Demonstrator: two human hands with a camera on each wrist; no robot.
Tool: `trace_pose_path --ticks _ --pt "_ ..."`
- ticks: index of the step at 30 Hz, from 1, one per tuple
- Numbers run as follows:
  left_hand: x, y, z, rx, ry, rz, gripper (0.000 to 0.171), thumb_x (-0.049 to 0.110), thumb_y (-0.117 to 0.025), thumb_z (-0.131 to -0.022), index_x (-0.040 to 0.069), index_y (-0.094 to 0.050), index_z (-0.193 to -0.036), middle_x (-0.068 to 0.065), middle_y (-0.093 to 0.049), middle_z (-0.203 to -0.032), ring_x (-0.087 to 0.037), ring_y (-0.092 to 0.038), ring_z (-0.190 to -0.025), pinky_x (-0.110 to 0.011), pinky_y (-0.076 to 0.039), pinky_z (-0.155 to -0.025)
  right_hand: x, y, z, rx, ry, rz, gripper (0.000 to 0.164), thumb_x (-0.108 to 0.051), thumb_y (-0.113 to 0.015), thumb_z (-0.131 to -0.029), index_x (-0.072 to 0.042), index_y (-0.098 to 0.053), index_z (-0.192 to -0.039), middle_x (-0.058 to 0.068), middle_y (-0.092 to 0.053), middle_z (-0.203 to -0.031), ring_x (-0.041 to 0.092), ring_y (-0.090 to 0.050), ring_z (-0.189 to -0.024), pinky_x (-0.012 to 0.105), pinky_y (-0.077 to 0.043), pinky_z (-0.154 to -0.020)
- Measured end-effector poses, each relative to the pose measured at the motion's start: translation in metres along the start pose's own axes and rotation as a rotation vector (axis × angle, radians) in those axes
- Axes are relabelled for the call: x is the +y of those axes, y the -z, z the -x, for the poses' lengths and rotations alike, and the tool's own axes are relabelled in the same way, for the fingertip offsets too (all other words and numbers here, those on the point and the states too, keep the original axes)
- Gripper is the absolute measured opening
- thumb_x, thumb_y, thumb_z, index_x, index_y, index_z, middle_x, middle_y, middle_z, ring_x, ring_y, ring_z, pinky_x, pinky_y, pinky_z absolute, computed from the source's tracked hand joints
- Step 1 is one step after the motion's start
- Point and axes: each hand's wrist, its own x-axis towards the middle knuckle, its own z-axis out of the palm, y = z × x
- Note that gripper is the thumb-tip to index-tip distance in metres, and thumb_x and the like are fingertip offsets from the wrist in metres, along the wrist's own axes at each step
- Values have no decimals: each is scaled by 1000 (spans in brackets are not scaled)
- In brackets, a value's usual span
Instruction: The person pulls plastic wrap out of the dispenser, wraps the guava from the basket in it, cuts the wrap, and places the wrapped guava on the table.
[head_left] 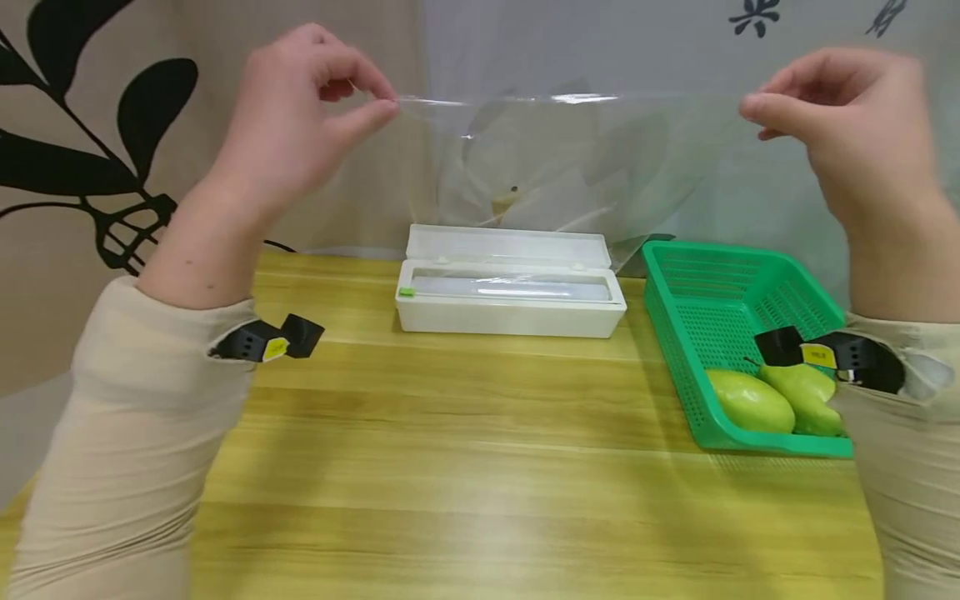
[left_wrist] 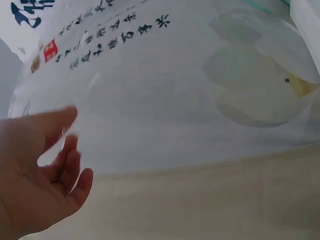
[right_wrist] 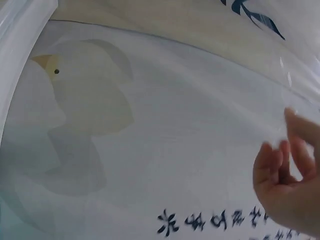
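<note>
Clear plastic wrap (head_left: 585, 133) hangs in a wide sheet between my two raised hands, its top edge stretched nearly level. My left hand (head_left: 307, 117) pinches the upper left corner between thumb and forefinger. At the upper right corner, my right hand (head_left: 855, 125) pinches the film the same way, other fingers curled. Below the sheet stands a white wrap dispenser box (head_left: 510, 317), its lid (head_left: 510, 243) tipped back, with a roll of film (head_left: 517, 288) inside and a small green piece at its left end. In both wrist views the film is see-through and hard to make out.
A green plastic basket (head_left: 678, 367) stands right of the box, holding green pear-like fruits (head_left: 750, 402), partly hidden by my right wrist's camera and sleeve. The wooden table (head_left: 480, 483) ends at a printed cloth (head_left: 352, 200) with a bird picture and dark leaves.
</note>
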Motion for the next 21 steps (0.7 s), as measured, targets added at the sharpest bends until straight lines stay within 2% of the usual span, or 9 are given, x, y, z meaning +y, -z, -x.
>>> trace_pose_path --ticks 2,5,7,8,10,11,14,18,21 --pt "-2 -1 2 9 -62 87 24 24 -59 -91 4 -67 -100 14 -44 -103 -7 -41 -103 -16 -37 -95 6 4 1 -100 59 -142 5 -2 -66 -84 1 -65 -81 1 -68 -87 13 -59 -86 11 -44 -83" --pt "-7 -4 7 18 -194 357 11 10 -60 -89 1 -66 -87 14 -50 -108 -8 -46 -108 -16 -39 -100 19 8 4 -367 163 -453 10 12 -49 -89 9 -55 -83 14 -70 -98 23 -62 -101 19 -45 -96" --pt "-9 -8 9 2 -282 574 9 1 -59 -87 1 -64 -79 9 -60 -107 -12 -53 -103 -16 -44 -92 28 9 7 -569 205 -672 13 18 -38 -91 14 -49 -85 25 -68 -98 32 -64 -100 29 -48 -97" --pt "-10 -11 10 -16 -322 678 13 -4 -57 -85 2 -63 -76 6 -64 -103 -13 -56 -97 -16 -46 -86 31 9 9 -641 224 -733 15 19 -33 -91 15 -47 -85 29 -67 -96 35 -66 -97 33 -50 -95" --pt "-12 -16 13 -82 -381 864 18 -9 -52 -84 3 -62 -73 1 -70 -92 -16 -62 -87 -19 -50 -78 37 7 15 -729 233 -821 17 19 -29 -92 15 -44 -87 32 -66 -92 39 -66 -93 38 -53 -90" --pt "-13 -19 15 -130 -403 934 20 -10 -50 -85 3 -61 -74 -1 -71 -87 -16 -64 -81 -20 -51 -72 38 6 19 -748 224 -857 18 19 -27 -92 15 -44 -88 33 -66 -92 40 -67 -90 40 -54 -88" --pt "-18 -24 20 -298 -392 1104 22 -12 -42 -87 0 -57 -77 -6 -71 -77 -18 -68 -72 -27 -57 -67 43 4 30 -781 203 -927 19 19 -25 -92 15 -43 -89 34 -65 -92 41 -67 -89 42 -55 -84" --pt "-30 -30 33 -490 -337 1208 26 -12 -36 -89 2 -56 -81 -8 -72 -80 -23 -69 -70 -34 -58 -60 51 4 44 -870 237 -943 21 18 -23 -93 16 -44 -93 33 -65 -97 39 -66 -93 42 -55 -85" --pt "-38 -36 47 -615 -336 1256 33 -15 -32 -88 6 -57 -84 -6 -73 -84 -22 -70 -74 -38 -58 -61 58 3 58 -956 267 -911 21 17 -23 -94 14 -43 -95 30 -65 -104 36 -66 -98 39 -54 -87"
